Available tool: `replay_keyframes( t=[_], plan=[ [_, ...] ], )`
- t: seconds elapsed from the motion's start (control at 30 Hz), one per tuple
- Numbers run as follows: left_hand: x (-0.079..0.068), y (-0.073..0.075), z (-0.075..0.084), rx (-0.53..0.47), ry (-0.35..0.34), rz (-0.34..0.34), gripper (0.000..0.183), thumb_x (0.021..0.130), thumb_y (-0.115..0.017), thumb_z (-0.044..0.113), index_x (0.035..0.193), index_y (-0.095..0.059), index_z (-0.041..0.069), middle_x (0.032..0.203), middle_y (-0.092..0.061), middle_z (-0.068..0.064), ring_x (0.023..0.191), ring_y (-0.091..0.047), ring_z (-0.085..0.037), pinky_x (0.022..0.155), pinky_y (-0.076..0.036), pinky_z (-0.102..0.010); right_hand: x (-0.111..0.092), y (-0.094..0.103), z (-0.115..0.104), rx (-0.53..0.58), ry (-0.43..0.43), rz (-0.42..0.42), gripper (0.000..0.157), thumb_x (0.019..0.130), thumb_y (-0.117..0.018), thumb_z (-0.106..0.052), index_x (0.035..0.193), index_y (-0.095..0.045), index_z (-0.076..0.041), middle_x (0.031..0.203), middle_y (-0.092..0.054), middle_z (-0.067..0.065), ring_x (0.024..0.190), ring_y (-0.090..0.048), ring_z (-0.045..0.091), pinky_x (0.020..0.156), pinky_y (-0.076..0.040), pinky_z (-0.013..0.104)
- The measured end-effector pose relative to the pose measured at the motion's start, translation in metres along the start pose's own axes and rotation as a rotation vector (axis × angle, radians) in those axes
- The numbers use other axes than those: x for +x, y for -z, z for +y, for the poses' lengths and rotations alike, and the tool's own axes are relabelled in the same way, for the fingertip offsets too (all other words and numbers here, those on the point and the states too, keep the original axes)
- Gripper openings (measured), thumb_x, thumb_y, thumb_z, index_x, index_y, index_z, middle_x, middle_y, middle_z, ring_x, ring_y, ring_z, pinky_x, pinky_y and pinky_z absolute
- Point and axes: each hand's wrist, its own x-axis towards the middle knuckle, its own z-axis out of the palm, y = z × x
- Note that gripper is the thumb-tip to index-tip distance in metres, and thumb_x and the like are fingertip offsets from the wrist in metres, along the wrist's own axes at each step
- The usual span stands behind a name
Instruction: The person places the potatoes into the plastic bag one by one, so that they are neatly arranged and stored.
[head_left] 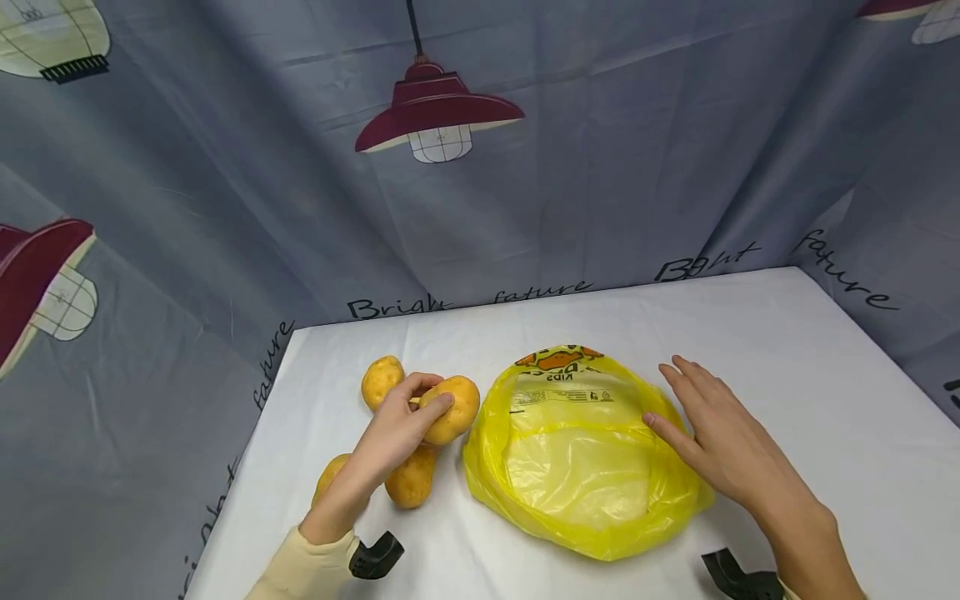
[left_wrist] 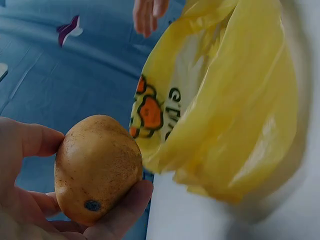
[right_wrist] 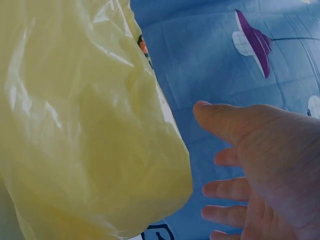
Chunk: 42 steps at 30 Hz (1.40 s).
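My left hand (head_left: pixel 397 429) grips a potato (head_left: pixel 454 410) between thumb and fingers, just off the left rim of a yellow plastic bag (head_left: pixel 487 467). In the left wrist view the held potato (left_wrist: pixel 97 170) shows a dark spot on its skin. The bag stands with its mouth spread wide, an orange cartoon print at its far edge. My right hand (head_left: pixel 727 442) hovers at the bag's right side, fingers extended and holding nothing. The right wrist view shows a gap between this hand (right_wrist: pixel 270 170) and the bag (right_wrist: pixel 100 140).
More potatoes lie on the white table left of the bag: one behind the left hand (head_left: pixel 382 382), one below it (head_left: pixel 411 479), one partly hidden by the forearm (head_left: pixel 330 477). A grey curtain (head_left: pixel 570 183) printed with lamps surrounds the table's back and sides.
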Motion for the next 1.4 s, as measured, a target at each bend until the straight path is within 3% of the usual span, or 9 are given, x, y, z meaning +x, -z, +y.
replay_keyframes(
  t=[0.17, 0.37, 0.67, 0.83, 1.07, 1.4],
  plan=[
    [0.002, -0.018, 0.012, 0.037, -0.074, -0.056, 0.038, 0.097, -0.065, 0.034, 0.128, -0.063, 0.011, 0.127, -0.059, -0.008, 0.095, -0.058, -0.022, 0.079, -0.049, -0.036, 0.0, 0.001, 0.001, -0.002, 0.003, 0.002, 0.075, 0.099, -0.063, -0.044, 0.152, -0.037, 0.004, 0.155, -0.03, 0.031, 0.138, -0.03, 0.054, 0.108, -0.023, 0.069],
    [0.003, -0.039, 0.027, 0.069, -0.169, -0.144, 0.039, 0.097, -0.065, 0.037, 0.127, -0.063, 0.013, 0.124, -0.062, -0.004, 0.1, -0.058, -0.02, 0.085, -0.049, -0.039, 0.0, 0.001, 0.001, 0.002, 0.011, 0.009, 0.074, 0.099, -0.063, -0.043, 0.151, -0.038, 0.004, 0.155, -0.031, 0.031, 0.137, -0.03, 0.054, 0.108, -0.024, 0.069],
    [0.013, -0.074, 0.033, 0.155, -0.211, -0.209, 0.044, 0.094, -0.067, 0.041, 0.128, -0.062, 0.013, 0.124, -0.063, -0.001, 0.106, -0.057, -0.018, 0.088, -0.048, -0.038, -0.002, 0.002, 0.002, 0.002, 0.017, 0.015, 0.074, 0.099, -0.064, -0.042, 0.151, -0.038, 0.004, 0.154, -0.031, 0.032, 0.136, -0.031, 0.055, 0.108, -0.023, 0.07],
    [0.02, -0.094, 0.034, 0.231, -0.27, -0.195, 0.045, 0.094, -0.067, 0.038, 0.127, -0.061, 0.008, 0.119, -0.063, -0.002, 0.102, -0.057, -0.016, 0.086, -0.048, -0.034, 0.0, 0.002, 0.0, 0.008, 0.011, 0.008, 0.075, 0.099, -0.063, -0.043, 0.152, -0.038, 0.003, 0.155, -0.031, 0.031, 0.137, -0.031, 0.054, 0.107, -0.025, 0.07],
    [0.026, -0.107, 0.031, 0.319, -0.271, -0.16, 0.046, 0.093, -0.067, 0.036, 0.127, -0.06, 0.005, 0.124, -0.061, -0.008, 0.11, -0.055, -0.019, 0.093, -0.047, -0.037, 0.001, -0.001, -0.006, 0.062, -0.043, -0.07, 0.077, 0.099, -0.061, -0.048, 0.153, -0.036, 0.002, 0.157, -0.027, 0.03, 0.14, -0.027, 0.053, 0.105, -0.026, 0.071],
    [0.032, -0.117, 0.019, 0.395, -0.293, -0.13, 0.044, 0.093, -0.068, 0.033, 0.125, -0.06, 0.003, 0.12, -0.06, -0.01, 0.107, -0.056, -0.022, 0.093, -0.047, -0.038, -0.004, -0.009, -0.004, 0.057, -0.069, -0.123, 0.051, 0.095, -0.071, -0.026, 0.138, -0.055, -0.003, 0.156, -0.03, 0.03, 0.134, -0.036, 0.055, 0.1, -0.033, 0.072]
  ],
)
